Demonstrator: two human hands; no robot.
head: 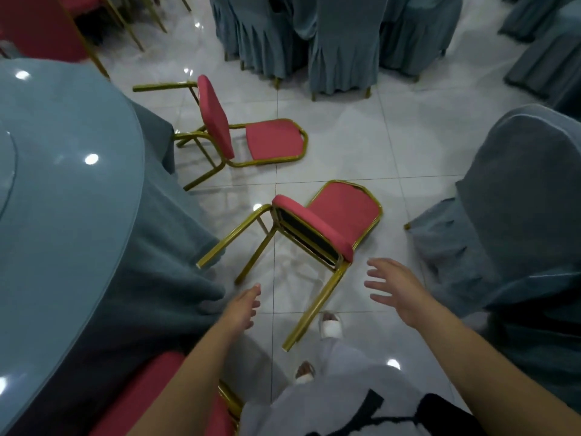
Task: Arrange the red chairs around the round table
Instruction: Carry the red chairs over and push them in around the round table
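The nearer chair (344, 215) and the farther chair (272, 138) had pinkish-red cushions on gold frames; the nearer seat's underside was black. The tabletop (63, 196), its tablecloth (163, 247) and the chair cover (522, 196) were muted blue-grey. The floor (361, 146) was glossy white tile with thin grey lines.

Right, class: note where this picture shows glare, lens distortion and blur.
Head view: bright lamp glare spots sit on the table and the glossy floor. Head view: the wide lens bends tile joints and stretches things near the edges. Head view: the left hand and right hand look slightly soft, while the near chair is sharper.
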